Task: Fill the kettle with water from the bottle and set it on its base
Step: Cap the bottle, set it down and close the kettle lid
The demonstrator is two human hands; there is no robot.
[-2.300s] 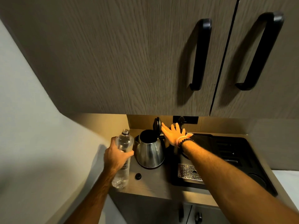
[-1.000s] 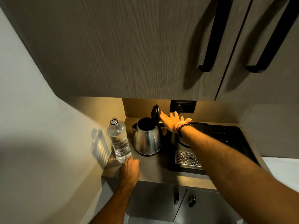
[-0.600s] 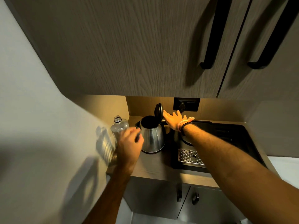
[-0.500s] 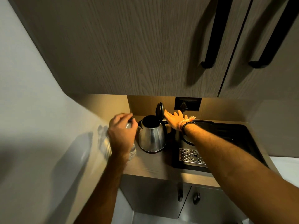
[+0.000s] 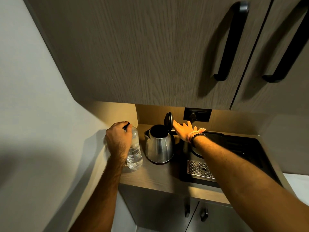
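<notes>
Kettle (image 5: 159, 146): steel, upright on the worktop (image 5: 160, 177) near the back wall, mouth open and dark inside. Lid (image 5: 168, 121) black, hinged up on edge at the kettle's 12 o'clock. Sits on a dark ring at the bottom, possibly the base; cannot tell for sure.

Right hand (image 5: 183, 130) at the kettle's 2 o'clock, reaching in from the lower right. Flat, fingers (image 5: 176, 123) spread and straight, gripping nothing; fingertips touching or just beside the raised lid. Beaded and pink bands on the wrist.

Bottle (image 5: 134, 152) at the kettle's 9 o'clock, just beside it, clear plastic, upright on the worktop, water showing in the lower part. Left hand (image 5: 118, 139) curled over the bottle's top and left side, fingers closed around the neck. Small dark piece between the fingertips right at the bottle's mouth, likely the cap (image 5: 126, 126); cannot tell whether seated on the mouth or loose.

Black tray (image 5: 234, 156) at the kettle's 3 o'clock, holding a perforated metal grate (image 5: 199, 169) at its near edge. Black socket (image 5: 197, 114) on the back wall at 1 o'clock. Wood-grain cupboard (image 5: 150, 51) with long black handles overhead. Grey wall (image 5: 33, 106) at the left, lower doors (image 5: 160, 211) under the worktop.
</notes>
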